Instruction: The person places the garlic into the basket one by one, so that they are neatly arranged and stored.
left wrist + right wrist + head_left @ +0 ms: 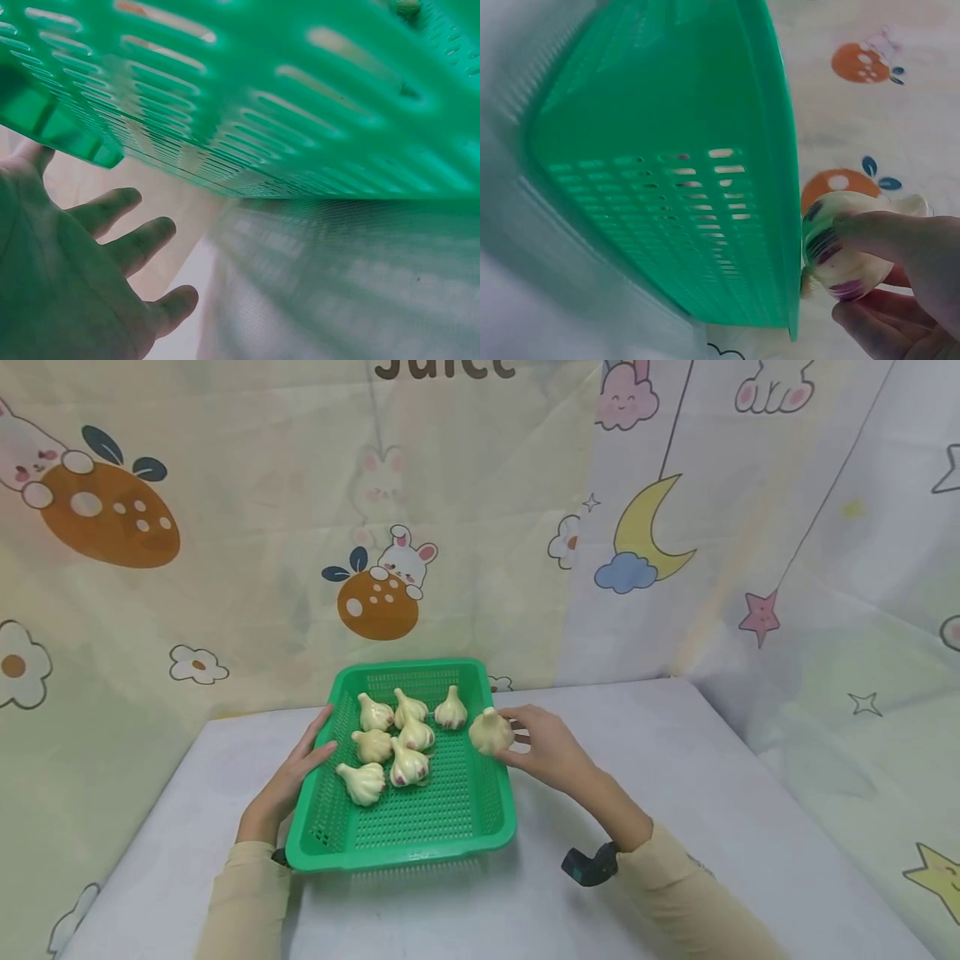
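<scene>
A green plastic basket (450, 810) holds several garlic bulbs (365, 783), pale with purplish marks, grouped toward its left and far parts. At the basket's right rim my right hand (551, 747) pinches one garlic bulb (491, 732) between thumb and fingers. That held bulb (847, 247) is just over the rim's outer side in the right wrist view, purple streaks facing the camera. My left hand (288, 777) rests along the left rim, thumb at the edge. In the left wrist view its fingers (142, 244) are spread and fairly straight, below the rim.
The basket stands on a white-covered table (622, 727). Behind it hangs a pale cloth backdrop (480, 527) printed with rabbits, oranges, a moon and stars. A dark band with a small device (591, 864) is on my right wrist.
</scene>
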`<state>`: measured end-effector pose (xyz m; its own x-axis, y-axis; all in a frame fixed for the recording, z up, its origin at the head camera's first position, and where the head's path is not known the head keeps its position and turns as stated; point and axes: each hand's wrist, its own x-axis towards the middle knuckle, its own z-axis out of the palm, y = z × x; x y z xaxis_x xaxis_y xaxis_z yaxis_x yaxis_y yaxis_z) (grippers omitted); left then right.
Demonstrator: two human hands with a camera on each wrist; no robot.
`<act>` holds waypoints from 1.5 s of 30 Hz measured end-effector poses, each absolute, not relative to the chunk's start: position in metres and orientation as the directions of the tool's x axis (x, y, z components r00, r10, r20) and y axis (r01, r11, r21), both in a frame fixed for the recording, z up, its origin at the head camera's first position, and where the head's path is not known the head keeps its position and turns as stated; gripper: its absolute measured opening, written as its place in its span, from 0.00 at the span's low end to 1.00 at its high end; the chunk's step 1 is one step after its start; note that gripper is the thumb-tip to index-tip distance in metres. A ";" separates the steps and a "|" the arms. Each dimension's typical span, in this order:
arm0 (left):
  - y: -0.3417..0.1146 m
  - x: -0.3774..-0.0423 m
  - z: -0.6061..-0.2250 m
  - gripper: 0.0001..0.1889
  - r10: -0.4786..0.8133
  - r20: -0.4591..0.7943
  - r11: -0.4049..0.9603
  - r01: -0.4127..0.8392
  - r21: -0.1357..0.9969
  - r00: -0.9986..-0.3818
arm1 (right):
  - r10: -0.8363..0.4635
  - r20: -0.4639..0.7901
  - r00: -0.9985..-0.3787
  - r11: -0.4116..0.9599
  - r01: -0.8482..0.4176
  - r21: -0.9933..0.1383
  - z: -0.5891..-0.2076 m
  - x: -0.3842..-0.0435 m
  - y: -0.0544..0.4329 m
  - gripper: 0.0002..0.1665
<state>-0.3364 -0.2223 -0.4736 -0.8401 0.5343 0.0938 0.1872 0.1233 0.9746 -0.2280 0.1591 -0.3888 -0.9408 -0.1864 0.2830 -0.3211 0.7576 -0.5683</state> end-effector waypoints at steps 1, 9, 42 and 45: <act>-0.223 -0.336 -0.474 0.33 0.533 0.094 0.124 0.188 0.974 -0.841 | -0.197 0.284 -0.938 0.767 -0.328 -0.551 -0.388 -0.228 0.156 0.31; -0.224 -0.337 -0.474 0.33 0.532 0.096 0.107 0.179 0.978 -0.841 | -0.339 0.226 -0.913 0.793 -0.406 -0.454 -0.377 -0.229 0.131 0.30; -0.223 -0.337 -0.473 0.33 0.535 0.082 0.146 0.187 0.971 -0.841 | -0.597 -0.011 -0.802 0.732 -0.538 -0.418 -0.418 -0.251 0.036 0.29; -0.223 -0.337 -0.473 0.32 0.536 0.081 0.143 0.185 0.972 -0.840 | -0.609 -0.020 -0.793 0.719 -0.542 -0.436 -0.422 -0.251 0.029 0.28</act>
<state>-0.3367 -0.2232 -0.4734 -0.8402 0.5362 0.0807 0.1845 0.1427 0.9724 -0.2514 0.0293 -0.4219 -0.7926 -0.6094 -0.0201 -0.5417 0.7189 -0.4355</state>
